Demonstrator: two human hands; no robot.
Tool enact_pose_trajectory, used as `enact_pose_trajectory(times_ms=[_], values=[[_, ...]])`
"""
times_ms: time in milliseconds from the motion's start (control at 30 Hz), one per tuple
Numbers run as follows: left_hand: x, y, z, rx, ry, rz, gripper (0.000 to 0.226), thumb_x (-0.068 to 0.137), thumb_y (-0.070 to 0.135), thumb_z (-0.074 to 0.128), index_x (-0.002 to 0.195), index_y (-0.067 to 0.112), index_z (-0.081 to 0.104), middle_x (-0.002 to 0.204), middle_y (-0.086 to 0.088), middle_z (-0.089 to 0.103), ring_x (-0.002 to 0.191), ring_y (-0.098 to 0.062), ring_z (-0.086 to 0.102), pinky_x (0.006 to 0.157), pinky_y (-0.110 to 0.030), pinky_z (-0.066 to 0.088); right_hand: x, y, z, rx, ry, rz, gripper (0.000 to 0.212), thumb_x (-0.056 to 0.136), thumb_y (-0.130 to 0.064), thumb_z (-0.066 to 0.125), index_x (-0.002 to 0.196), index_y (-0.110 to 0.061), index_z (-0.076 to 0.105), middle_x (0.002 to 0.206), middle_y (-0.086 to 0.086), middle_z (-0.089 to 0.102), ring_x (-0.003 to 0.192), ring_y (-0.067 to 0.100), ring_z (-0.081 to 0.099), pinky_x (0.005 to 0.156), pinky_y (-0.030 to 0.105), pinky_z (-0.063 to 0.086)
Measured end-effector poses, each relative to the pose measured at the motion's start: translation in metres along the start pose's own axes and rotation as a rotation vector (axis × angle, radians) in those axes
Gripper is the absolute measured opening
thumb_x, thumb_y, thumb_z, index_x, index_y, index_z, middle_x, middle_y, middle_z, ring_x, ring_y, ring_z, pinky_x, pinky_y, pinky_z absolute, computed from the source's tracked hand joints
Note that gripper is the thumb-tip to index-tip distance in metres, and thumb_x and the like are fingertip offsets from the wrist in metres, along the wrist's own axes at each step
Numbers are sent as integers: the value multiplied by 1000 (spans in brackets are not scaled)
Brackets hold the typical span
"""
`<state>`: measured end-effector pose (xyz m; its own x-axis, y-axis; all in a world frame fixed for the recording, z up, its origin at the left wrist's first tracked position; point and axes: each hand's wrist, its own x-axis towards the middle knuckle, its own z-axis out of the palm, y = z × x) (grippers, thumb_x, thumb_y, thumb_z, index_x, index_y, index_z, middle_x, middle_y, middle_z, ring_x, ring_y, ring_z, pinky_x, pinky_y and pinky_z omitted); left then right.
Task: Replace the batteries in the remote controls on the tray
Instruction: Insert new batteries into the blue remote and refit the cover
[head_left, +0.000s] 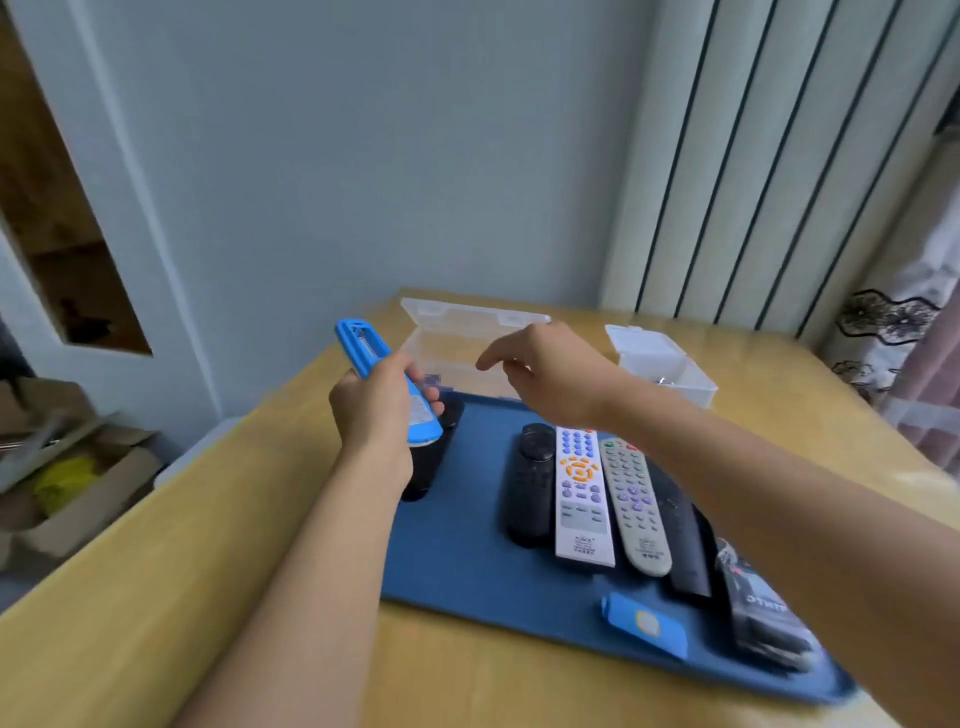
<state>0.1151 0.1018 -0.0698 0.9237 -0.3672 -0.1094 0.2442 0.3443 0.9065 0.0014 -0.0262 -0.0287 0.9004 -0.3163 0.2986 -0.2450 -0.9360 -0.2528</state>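
Observation:
My left hand (376, 402) grips a bright blue remote (382, 379), raised above the left end of the dark blue tray (457, 561), its open battery bay facing up. My right hand (550, 374) hovers over the open clear plastic box (457, 338) behind the tray, fingers apart and curled downward, holding nothing that I can see. On the tray lie a black remote (530, 488), a white remote with orange keys (579, 493), a grey remote (636, 509) and a dark remote (680, 540) beside it. Another black remote (431, 462) lies partly under my left hand. A blue battery cover (644, 626) rests at the tray's front edge.
A second, smaller clear box (660, 364) stands at the back right of the wooden table (156, 597). A black packet (763, 613) lies on the tray's right end. A white radiator (753, 156) stands against the wall behind. Cardboard boxes (57, 467) sit on the floor to the left.

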Motion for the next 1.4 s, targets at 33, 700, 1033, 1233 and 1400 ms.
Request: enact_pose_trajectory(times_ms=[33, 700, 1033, 1233, 1400], values=[[9, 7, -10, 2, 31, -1, 10, 78, 2, 61, 82, 6, 53, 59, -6, 57, 38, -20, 51, 48, -29, 48, 12, -8, 9, -46, -37, -15, 41, 97, -3, 40, 124, -16, 68, 119, 4, 71, 107, 25, 58, 82, 23, 38], [61, -15, -69, 46, -253, -103, 7, 92, 13, 68, 94, 10, 62, 78, -11, 60, 44, -18, 51, 42, -27, 44, 157, 2, 78, 384, -483, 697, 27, 99, -31, 54, 115, -11, 66, 110, 4, 68, 73, 17, 62, 65, 24, 56], [67, -22, -68, 130, -290, -53, 27, 81, -6, 62, 106, 5, 63, 69, -11, 52, 46, -22, 49, 43, -27, 45, 185, 5, 93, 93, -678, 678, 32, 87, -39, 74, 92, -9, 65, 83, 4, 64, 76, 16, 58, 98, 29, 49], [68, -23, -68, 127, -309, -37, 22, 82, -3, 63, 102, 7, 62, 76, -13, 56, 47, -22, 50, 44, -28, 45, 183, 1, 96, -42, -566, 533, 35, 80, -30, 82, 100, -4, 68, 101, 10, 65, 87, 25, 58, 93, 37, 51], [69, -23, -68, 108, -315, -40, 16, 85, 1, 64, 99, 8, 62, 75, -12, 57, 47, -22, 51, 45, -29, 46, 171, -3, 84, -211, -285, 267, 5, 90, -12, 64, 90, -9, 68, 81, 5, 58, 77, 25, 51, 64, 29, 42]])
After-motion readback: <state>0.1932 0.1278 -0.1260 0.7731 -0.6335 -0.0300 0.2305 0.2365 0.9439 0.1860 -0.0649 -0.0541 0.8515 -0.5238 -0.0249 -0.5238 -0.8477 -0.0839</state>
